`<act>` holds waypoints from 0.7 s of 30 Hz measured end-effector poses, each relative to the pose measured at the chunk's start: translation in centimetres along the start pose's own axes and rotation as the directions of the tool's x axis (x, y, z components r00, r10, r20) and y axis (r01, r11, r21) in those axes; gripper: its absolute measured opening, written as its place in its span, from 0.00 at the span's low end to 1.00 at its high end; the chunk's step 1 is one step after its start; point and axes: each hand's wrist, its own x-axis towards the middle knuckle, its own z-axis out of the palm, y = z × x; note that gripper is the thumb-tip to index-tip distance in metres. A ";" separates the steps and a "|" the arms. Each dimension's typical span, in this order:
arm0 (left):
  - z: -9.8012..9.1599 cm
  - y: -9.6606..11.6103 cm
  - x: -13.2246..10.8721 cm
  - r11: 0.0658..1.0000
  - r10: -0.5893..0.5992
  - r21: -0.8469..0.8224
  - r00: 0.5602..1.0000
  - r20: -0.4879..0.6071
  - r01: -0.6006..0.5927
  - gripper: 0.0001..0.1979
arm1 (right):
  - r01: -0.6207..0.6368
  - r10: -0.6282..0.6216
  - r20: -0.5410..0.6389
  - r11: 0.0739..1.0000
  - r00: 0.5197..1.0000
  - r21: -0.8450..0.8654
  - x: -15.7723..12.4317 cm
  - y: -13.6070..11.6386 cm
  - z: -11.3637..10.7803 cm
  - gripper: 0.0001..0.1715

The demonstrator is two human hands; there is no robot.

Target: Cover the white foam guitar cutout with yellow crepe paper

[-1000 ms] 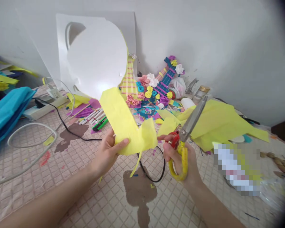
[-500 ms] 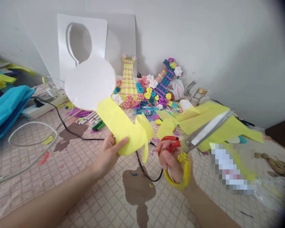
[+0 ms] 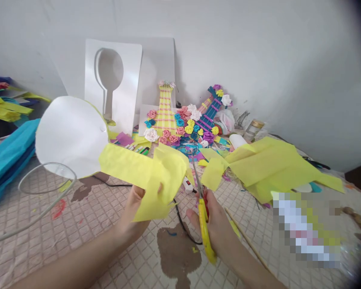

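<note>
A white round board cutout (image 3: 70, 136) tilts up at the left, and its handle is covered in yellow paper (image 3: 124, 162). My left hand (image 3: 135, 214) is closed on that papered handle, with some fingers behind a loose flap of the paper. In my right hand (image 3: 215, 218) is a pair of scissors (image 3: 203, 228) with yellow and red grips. Their blades point up and away from me, look nearly closed, and stand just right of the paper, apart from the hand holding it.
Behind stand a white board (image 3: 92, 80) with a paddle-shaped hole and a yellow guitar-shaped decoration (image 3: 166, 106) with paper flowers. Yellow sheets (image 3: 267, 164) lie at right, blue paper (image 3: 12, 152) at left. A pale cable (image 3: 42, 212) and a thin stick (image 3: 249, 239) cross the table.
The cutout has swung left and down, and the yellow flap now hangs over my left hand. My right hand has turned the scissors from pointing right to pointing upward, nearer the paper.
</note>
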 end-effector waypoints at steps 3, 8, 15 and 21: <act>0.5 0.2 -0.2 0.997 0.072 0.041 0.993 -0.089 -0.069 0.17 | -0.008 0.002 -0.041 0.988 0.999 -0.156 0.4 0.2 -0.1 0.17; 0.9 -0.4 -0.2 0.993 0.081 0.097 0.986 -0.147 -0.067 0.25 | -0.026 0.011 -0.063 0.970 0.998 -0.243 0.8 0.6 0.1 0.18; 1.0 -1.9 0.6 0.987 0.135 0.119 0.959 -0.249 -0.108 0.29 | -0.029 -0.011 -0.123 0.948 0.992 -0.318 0.8 0.4 0.1 0.17; 1.7 -0.7 -0.3 0.992 0.098 0.097 0.979 -0.178 -0.082 0.28 | -0.019 -0.027 -0.133 0.942 0.991 -0.335 0.9 0.6 0.2 0.18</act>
